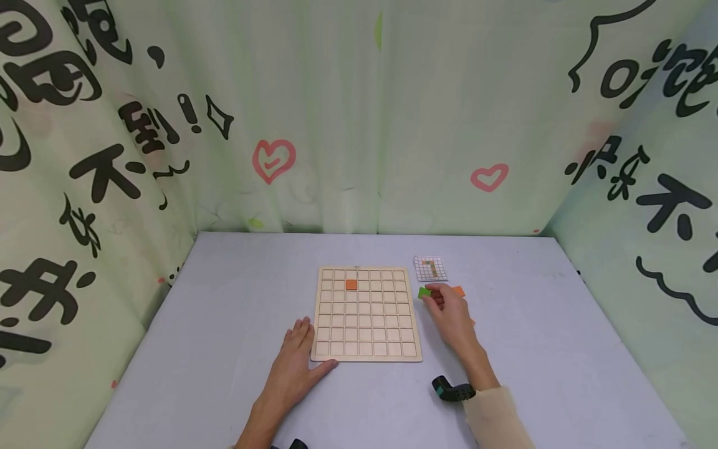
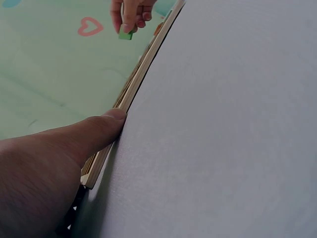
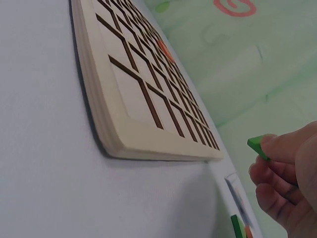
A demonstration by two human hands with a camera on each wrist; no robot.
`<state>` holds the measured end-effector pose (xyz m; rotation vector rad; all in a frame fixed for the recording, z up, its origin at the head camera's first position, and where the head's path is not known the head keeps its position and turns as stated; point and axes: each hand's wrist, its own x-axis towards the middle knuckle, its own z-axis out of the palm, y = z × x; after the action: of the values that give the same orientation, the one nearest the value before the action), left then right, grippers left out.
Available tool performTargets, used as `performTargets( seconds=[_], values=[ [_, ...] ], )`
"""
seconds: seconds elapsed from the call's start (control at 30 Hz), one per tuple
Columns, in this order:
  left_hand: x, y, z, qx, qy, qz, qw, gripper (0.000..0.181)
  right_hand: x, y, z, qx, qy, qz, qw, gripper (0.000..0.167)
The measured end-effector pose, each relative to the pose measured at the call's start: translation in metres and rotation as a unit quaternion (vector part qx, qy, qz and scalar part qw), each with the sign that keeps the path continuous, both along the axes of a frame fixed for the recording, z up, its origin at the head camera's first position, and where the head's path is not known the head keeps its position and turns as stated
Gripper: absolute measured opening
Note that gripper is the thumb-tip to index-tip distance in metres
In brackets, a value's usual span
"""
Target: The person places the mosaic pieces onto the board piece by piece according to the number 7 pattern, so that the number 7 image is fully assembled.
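One green tile point(image 1: 423, 292) was pinched by the right hand point(image 1: 453, 315); the gridded board point(image 1: 364, 320) was touched by the spread left hand point(image 1: 294, 369).

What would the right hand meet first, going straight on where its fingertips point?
Probably the wooden board, at its right edge; the right hand, pinching a green tile, looks raised, so it might pass above.

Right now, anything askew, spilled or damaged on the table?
Nothing stands out: the grid board lies flat, its orange tile sits squarely in one cell, and no spill or damage shows. Loose tiles are partly hidden by the right hand.
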<state>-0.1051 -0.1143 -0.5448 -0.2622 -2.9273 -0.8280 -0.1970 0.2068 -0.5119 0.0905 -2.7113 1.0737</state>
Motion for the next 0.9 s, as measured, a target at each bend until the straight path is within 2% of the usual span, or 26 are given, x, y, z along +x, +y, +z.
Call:
performTargets(
  seconds=[0.17, 0.5, 0.9],
  values=[
    [-0.001, 0.000, -0.001, 0.000, 0.000, 0.000, 1.0000, 0.090, -0.006, -0.008, 0.002, -0.011, 0.001, 0.018, 0.9998, 0.029],
    [0.000, 0.000, -0.001, 0.003, -0.001, -0.004, 1.0000, 0.090, -0.015, -0.024, -0.001, -0.019, -0.021, 0.023, 0.9993, 0.030],
    [0.000, 0.000, 0.001, -0.002, 0.004, -0.002, 1.0000, 0.089, -0.026, -0.040, -0.005, -0.030, -0.014, 0.048, 0.9983, 0.026]
  ],
)
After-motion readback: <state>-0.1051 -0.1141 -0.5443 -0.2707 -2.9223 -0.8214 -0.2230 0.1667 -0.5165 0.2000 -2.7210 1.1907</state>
